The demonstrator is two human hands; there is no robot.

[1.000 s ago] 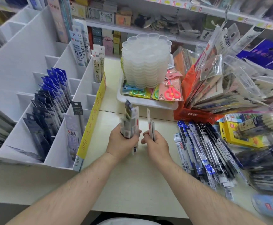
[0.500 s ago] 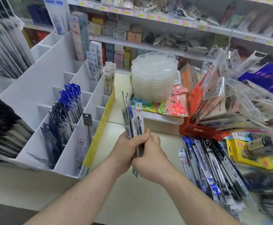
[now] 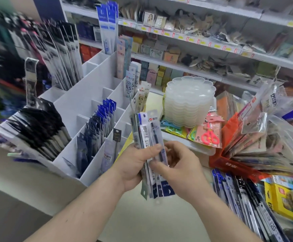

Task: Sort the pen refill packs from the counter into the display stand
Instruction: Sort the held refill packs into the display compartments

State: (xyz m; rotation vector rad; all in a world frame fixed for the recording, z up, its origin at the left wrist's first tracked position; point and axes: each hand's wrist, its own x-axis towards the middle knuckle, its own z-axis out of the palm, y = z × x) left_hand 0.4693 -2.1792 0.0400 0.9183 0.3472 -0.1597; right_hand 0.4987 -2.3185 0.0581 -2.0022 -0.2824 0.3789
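Left hand [image 3: 133,165] gripping upright refill packs [image 3: 148,137], right hand [image 3: 180,168] fingers pinching front pack, stand [image 3: 90,95] sitting left.

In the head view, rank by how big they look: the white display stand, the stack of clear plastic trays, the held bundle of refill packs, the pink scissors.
1. white display stand
2. stack of clear plastic trays
3. bundle of refill packs, nearer the camera, so its rank against the trays is unsure
4. pink scissors
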